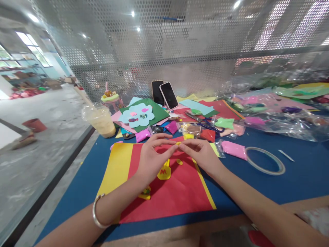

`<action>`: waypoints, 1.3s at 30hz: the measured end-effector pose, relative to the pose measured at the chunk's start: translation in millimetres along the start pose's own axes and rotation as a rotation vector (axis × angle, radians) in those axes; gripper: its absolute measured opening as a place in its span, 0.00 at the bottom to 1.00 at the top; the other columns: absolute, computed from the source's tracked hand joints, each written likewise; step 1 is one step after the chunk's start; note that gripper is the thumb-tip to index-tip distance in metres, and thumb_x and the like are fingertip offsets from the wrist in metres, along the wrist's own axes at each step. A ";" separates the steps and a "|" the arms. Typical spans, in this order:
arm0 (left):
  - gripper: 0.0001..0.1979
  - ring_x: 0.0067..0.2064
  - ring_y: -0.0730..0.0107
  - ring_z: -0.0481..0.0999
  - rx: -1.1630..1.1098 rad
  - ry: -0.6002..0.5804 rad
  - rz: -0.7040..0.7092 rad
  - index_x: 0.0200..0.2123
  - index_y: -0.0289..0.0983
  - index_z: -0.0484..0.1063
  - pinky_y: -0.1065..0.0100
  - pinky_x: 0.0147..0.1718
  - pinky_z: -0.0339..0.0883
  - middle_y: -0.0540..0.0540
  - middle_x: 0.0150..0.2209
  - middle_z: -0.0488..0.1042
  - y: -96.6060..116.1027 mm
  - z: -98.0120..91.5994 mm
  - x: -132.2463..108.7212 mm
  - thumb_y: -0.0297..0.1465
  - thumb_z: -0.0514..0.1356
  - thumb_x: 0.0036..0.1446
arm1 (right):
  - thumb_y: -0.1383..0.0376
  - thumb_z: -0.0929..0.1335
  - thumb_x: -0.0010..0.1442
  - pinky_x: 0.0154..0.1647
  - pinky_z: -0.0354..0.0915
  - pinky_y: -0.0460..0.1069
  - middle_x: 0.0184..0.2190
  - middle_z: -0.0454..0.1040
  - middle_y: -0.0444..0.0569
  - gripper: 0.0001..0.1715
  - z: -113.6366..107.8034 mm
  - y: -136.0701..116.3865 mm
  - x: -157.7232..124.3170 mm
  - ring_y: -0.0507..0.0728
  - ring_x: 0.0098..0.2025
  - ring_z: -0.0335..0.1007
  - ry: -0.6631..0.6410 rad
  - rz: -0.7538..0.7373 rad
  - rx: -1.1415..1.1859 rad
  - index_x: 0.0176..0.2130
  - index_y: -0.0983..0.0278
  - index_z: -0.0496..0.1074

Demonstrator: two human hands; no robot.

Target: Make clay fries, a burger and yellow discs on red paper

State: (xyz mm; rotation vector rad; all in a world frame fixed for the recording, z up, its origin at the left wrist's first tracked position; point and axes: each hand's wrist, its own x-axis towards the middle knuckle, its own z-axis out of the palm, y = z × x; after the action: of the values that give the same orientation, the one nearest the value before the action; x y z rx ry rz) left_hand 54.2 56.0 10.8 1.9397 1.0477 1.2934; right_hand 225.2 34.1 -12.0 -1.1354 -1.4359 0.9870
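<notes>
Surface: blue mat (pixel 295 185) on a table, perforated metal screen behind, bare concrete floor to the left.
Head view, hands: left hand (pixel 151 156) and right hand (pixel 199 152) meet fingertip to fingertip over the red sheet (pixel 177 192); both pinch a small yellow clay bit (pixel 178 143) between them, probably to shape it in the air above the work.
Clay position: at the joined fingertips, just above the red sheet's far edge.
Sheets: red sheet lies on a yellow sheet (pixel 117 166), likely as a backing; yellow clay shapes (pixel 164 171) sit on the red.
Wrist: bangle (pixel 96 211) on the left.
Containers: plastic cup (pixel 99 120) holds a pale drink; small clear bags hold clay, one pink (pixel 232 149), one magenta (pixel 142 134).
Nearby: tape ring (pixel 266 160) right of the hands; scissors (pixel 205 122) and two phones (pixel 164 93) beyond, phones propped against the screen.
</notes>
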 end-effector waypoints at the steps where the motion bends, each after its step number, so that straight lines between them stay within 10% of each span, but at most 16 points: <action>1: 0.04 0.40 0.64 0.78 -0.032 -0.005 -0.030 0.28 0.40 0.80 0.61 0.41 0.76 0.45 0.38 0.78 -1.0 0.3 0.4 0.34 0.68 0.49 | 0.51 0.70 0.55 0.40 0.68 0.52 0.33 0.81 0.49 0.16 0.0 -0.1 -0.1 0.59 0.38 0.75 0.005 -0.002 -0.013 0.33 0.60 0.80; 14: 0.07 0.36 0.65 0.78 -0.089 -0.067 -0.089 0.25 0.37 0.79 0.65 0.34 0.75 0.43 0.35 0.78 -3.6 -1.4 5.8 0.35 0.67 0.50 | 0.55 0.71 0.54 0.42 0.71 0.52 0.37 0.79 0.49 0.13 2.3 -4.0 -2.5 0.58 0.40 0.75 0.027 -0.054 0.023 0.36 0.60 0.77; 24: 0.06 0.42 0.62 0.76 0.169 -0.064 0.265 0.37 0.40 0.78 0.60 0.43 0.72 0.44 0.39 0.77 3.8 -6.0 1.1 0.30 0.65 0.53 | 0.53 0.75 0.47 0.43 0.69 0.52 0.29 0.79 0.48 0.16 2.5 -0.1 1.1 0.56 0.33 0.75 0.105 0.122 0.339 0.29 0.63 0.77; 39: 0.01 0.41 0.63 0.76 0.165 -0.102 0.327 0.32 0.38 0.76 0.61 0.42 0.71 0.44 0.38 0.77 -0.4 -5.1 1.5 0.28 0.65 0.53 | 0.54 0.75 0.47 0.33 0.65 0.49 0.26 0.76 0.46 0.15 1.1 -0.7 0.8 0.54 0.29 0.70 0.118 0.065 0.172 0.30 0.62 0.77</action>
State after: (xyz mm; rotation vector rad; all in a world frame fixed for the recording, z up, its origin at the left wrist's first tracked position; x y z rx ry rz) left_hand 49.6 57.7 13.1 2.3527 0.8329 1.2923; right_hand 224.0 34.7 -11.3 -1.1004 -1.2036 1.0497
